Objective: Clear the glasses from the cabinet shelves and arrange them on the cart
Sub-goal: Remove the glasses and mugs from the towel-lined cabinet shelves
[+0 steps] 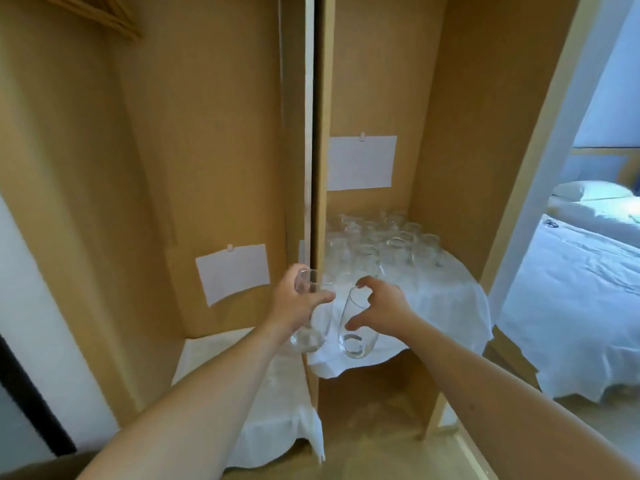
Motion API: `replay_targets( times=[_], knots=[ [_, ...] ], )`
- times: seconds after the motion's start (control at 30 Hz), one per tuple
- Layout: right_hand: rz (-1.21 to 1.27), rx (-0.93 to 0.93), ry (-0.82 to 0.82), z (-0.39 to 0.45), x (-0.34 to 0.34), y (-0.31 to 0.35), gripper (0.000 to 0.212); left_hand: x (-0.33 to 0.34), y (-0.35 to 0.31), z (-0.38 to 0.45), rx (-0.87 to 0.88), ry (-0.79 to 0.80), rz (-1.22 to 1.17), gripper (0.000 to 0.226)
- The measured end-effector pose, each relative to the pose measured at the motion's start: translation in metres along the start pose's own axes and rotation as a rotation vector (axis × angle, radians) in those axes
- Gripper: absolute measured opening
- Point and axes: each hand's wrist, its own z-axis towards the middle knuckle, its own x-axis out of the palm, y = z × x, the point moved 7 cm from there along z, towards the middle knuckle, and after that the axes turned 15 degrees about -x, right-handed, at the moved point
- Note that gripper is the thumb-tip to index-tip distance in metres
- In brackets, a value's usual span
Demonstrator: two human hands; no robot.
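A person's left hand (298, 299) grips a clear, tall, stemless glass (308, 313), fingers curled round its upper wall, just in front of the cabinet's wooden divider (313, 133). The right hand (377, 306) holds a second tapered glass (353, 323) near its rim, over the front edge of the right compartment's shelf (450, 306), which is draped in crumpled white cloth. A cluster of clear glasses (384, 240) stands at that shelf's back. White paper sheets (362, 162) hang on the smooth tan panels.
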Motion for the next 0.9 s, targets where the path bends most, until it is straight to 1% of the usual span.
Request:
replay_targets(
  times=[0.17,0.27,0.37,0.47,0.53,0.6,0.67,0.73,0.8,0.87,0.9],
  knots=[
    [0.069,0.106,-0.064,-0.046,-0.041,-0.063,0.085,0.068,-0.016,-0.015,0.007,0.007,0.052,0.069],
    [0.103,0.16,-0.125,-0.06,-0.061,-0.095,0.084,0.095,-0.026,-0.012,-0.005,-0.003,0.088,0.068],
    [0.144,0.234,-0.201,-0.067,-0.073,-0.126,0.088,0.122,-0.033,-0.001,-0.012,-0.006,0.136,0.064],
    [0.265,0.304,-0.311,-0.066,-0.085,-0.157,0.086,0.148,-0.042,0.017,-0.005,0.01,0.152,0.064],
    [0.383,0.357,-0.371,-0.063,-0.091,-0.177,0.085,0.164,-0.048,0.033,-0.007,0.032,0.151,0.069],
    [0.512,0.457,-0.417,-0.059,-0.092,-0.2,0.086,0.178,-0.052,0.052,-0.009,0.052,0.137,0.073],
    [0.639,0.576,-0.448,-0.05,-0.09,-0.224,0.086,0.19,-0.055,0.075,-0.01,0.068,0.131,0.071],
    [0.823,0.678,-0.449,-0.036,-0.085,-0.244,0.083,0.2,-0.058,0.1,-0.012,0.065,0.118,0.067],
    [1.047,0.752,-0.466,-0.017,-0.081,-0.256,0.082,0.207,-0.063,0.122,-0.014,0.061,0.1,0.068],
    [1.284,0.772,-0.525,0.005,-0.079,-0.263,0.081,0.212,-0.065,0.143,-0.028,0.065,0.092,0.068],
    [1.386,0.78,-0.553,0.015,-0.076,-0.265,0.084,0.215,-0.065,0.152,-0.038,0.07,0.091,0.067]
  ],
)
